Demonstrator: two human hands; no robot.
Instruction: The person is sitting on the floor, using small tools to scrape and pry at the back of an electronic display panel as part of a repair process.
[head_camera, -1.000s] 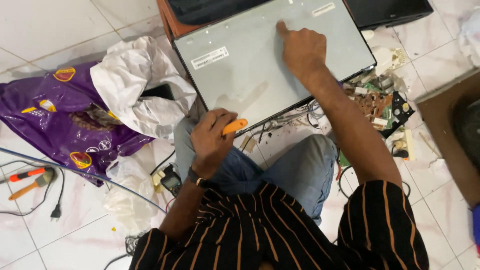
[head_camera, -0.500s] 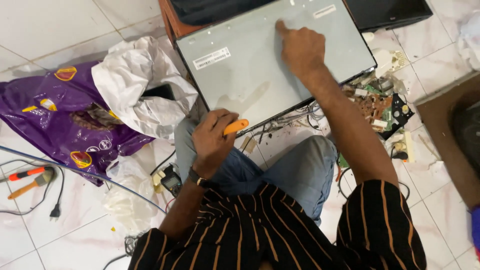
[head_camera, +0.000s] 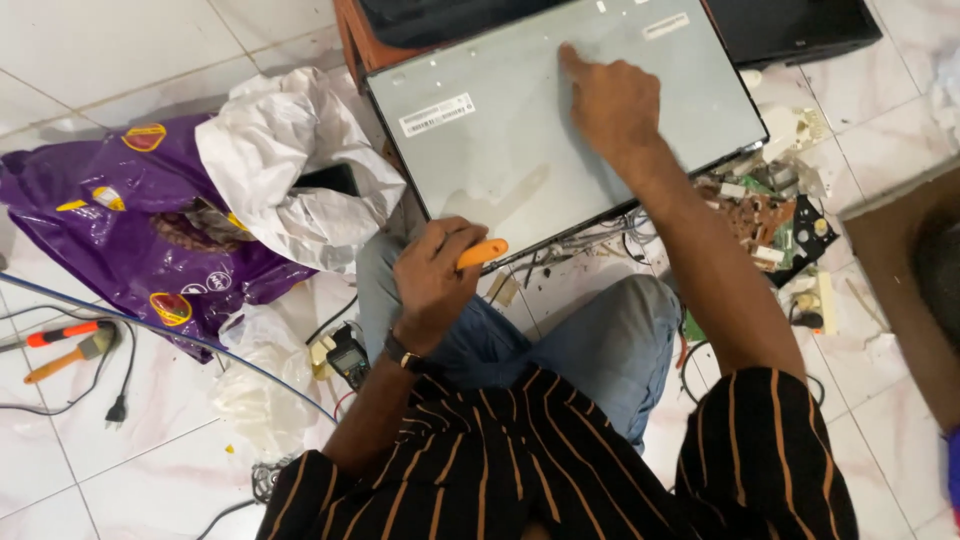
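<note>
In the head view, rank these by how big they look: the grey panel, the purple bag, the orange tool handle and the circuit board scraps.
1. Grey panel, largest.
2. Purple bag, a little smaller; partly hidden under white paper.
3. Circuit board scraps.
4. Orange tool handle, smallest; mostly hidden inside the left hand.

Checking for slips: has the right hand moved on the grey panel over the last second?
No. The right hand rests at the same spot on the panel, below the white label.

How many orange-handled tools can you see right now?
2. One orange-handled tool is gripped in the left hand at the grey panel's near edge; another orange-handled tool lies on the floor, far left. Clutter may hide more.
</note>
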